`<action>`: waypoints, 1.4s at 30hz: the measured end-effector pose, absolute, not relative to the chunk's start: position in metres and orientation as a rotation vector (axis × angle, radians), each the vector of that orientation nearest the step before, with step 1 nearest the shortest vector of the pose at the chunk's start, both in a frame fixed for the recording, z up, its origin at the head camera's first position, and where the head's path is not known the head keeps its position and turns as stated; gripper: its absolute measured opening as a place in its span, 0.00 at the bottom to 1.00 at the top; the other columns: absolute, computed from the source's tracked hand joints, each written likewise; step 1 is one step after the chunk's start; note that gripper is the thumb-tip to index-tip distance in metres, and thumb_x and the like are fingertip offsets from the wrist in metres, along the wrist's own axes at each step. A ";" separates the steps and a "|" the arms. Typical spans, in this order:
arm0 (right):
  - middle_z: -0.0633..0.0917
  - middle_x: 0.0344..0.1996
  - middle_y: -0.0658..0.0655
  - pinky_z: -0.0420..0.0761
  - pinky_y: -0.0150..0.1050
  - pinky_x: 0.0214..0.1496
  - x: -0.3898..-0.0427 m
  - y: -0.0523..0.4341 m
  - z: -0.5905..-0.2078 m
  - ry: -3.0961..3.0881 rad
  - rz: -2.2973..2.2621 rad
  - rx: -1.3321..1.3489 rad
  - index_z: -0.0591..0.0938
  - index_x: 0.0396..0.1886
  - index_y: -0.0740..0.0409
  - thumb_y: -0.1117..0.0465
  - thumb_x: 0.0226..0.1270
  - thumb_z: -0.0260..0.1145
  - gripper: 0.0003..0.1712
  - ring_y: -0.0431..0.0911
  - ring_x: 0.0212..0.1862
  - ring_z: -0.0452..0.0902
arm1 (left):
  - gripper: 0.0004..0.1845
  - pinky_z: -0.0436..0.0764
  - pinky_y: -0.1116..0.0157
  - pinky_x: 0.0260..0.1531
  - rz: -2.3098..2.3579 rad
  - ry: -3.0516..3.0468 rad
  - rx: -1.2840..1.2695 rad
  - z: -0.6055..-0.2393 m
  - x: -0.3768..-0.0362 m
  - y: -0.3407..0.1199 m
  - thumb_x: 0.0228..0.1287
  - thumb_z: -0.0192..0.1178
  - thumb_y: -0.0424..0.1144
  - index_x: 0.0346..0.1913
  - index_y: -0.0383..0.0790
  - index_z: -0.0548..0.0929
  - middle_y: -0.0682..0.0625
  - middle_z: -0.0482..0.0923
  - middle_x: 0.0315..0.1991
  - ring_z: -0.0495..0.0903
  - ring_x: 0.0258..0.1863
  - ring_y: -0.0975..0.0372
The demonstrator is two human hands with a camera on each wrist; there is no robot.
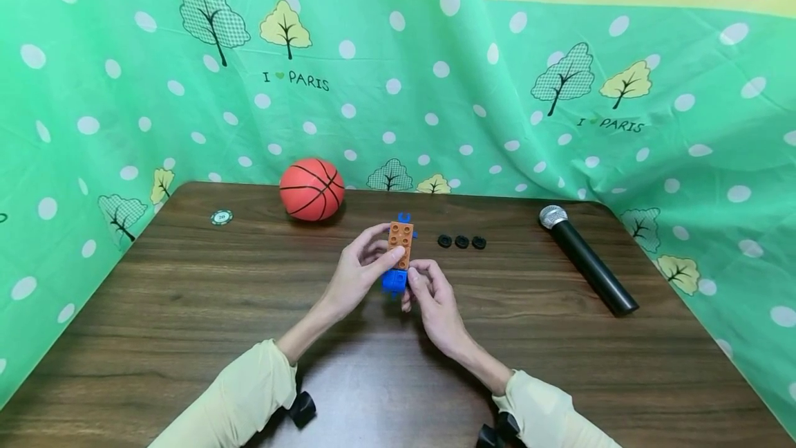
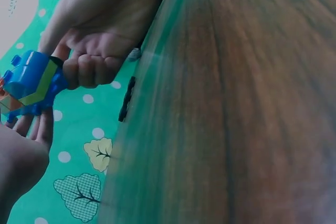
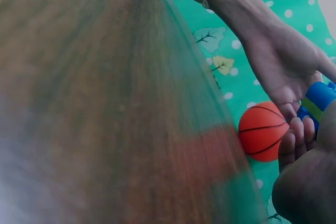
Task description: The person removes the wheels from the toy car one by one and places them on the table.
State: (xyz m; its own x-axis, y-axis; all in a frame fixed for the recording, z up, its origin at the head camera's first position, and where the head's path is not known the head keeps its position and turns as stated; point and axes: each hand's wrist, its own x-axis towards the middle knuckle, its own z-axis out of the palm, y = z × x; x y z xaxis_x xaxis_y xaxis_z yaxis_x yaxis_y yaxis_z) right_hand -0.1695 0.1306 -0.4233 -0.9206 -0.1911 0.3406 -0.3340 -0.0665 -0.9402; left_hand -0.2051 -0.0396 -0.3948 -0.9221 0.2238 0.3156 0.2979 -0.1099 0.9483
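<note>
Block toy [image 1: 403, 263], held over the table [image 1: 186, 310], appears light, rigid and smooth, best taken by its orange body [image 1: 401, 234], which the left hand [image 1: 354, 275] pinches while the right hand [image 1: 440, 310] pinches an apparent black wheel [image 2: 56, 62] beside it.

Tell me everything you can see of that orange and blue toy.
The toy looks like plastic: a studded orange plate, a blue block at its near end, a blue hook at the far end and a yellow-green band. Held above the table, its studded side faces the head camera. The left hand grips it; the right hand touches its near end.
</note>
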 end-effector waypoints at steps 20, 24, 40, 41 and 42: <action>0.82 0.32 0.49 0.80 0.32 0.34 -0.170 0.129 -0.424 -1.975 2.064 0.484 0.73 0.51 0.77 0.70 0.81 0.55 0.10 0.40 0.30 0.76 | 0.25 0.83 0.60 0.52 -2.321 -2.053 -0.620 -0.392 -0.200 -0.039 0.73 0.63 0.36 0.68 0.30 0.75 0.38 0.85 0.48 0.86 0.50 0.50; 0.85 0.31 0.54 0.83 0.36 0.31 -0.172 0.133 -0.426 -2.006 1.823 0.579 0.77 0.48 0.74 0.74 0.78 0.57 0.06 0.46 0.28 0.80 | 0.25 0.83 0.61 0.51 -2.335 -2.038 -0.629 -0.393 -0.200 -0.039 0.73 0.63 0.36 0.68 0.28 0.75 0.38 0.85 0.47 0.87 0.50 0.50; 0.80 0.25 0.53 0.75 0.30 0.27 -0.188 0.149 -0.432 -1.941 1.234 0.855 0.79 0.42 0.66 0.74 0.69 0.62 0.05 0.40 0.25 0.74 | 0.24 0.84 0.62 0.48 -2.358 -2.033 -0.678 -0.395 -0.197 -0.035 0.73 0.62 0.33 0.68 0.26 0.75 0.36 0.85 0.47 0.87 0.48 0.52; 0.80 0.25 0.53 0.75 0.31 0.27 -0.188 0.150 -0.432 -1.948 1.227 0.850 0.79 0.43 0.67 0.73 0.70 0.61 0.04 0.41 0.26 0.74 | 0.24 0.84 0.62 0.48 -2.351 -2.034 -0.680 -0.394 -0.197 -0.034 0.73 0.63 0.33 0.68 0.27 0.76 0.37 0.85 0.47 0.87 0.47 0.52; 0.79 0.26 0.53 0.75 0.31 0.27 -0.189 0.150 -0.433 -1.955 1.227 0.846 0.79 0.43 0.68 0.73 0.71 0.61 0.05 0.41 0.26 0.74 | 0.24 0.84 0.62 0.48 -2.345 -2.033 -0.681 -0.394 -0.197 -0.034 0.73 0.63 0.33 0.68 0.27 0.76 0.37 0.85 0.47 0.87 0.47 0.52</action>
State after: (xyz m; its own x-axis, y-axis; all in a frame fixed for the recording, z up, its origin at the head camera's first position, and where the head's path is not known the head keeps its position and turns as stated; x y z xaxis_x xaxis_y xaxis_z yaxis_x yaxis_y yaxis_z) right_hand -0.1888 0.1497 -0.4326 -0.5652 -0.1710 0.8070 -0.8010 0.3477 -0.4873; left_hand -0.1973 -0.0342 -0.3939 -0.9075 0.3006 0.2934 0.2478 -0.1810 0.9518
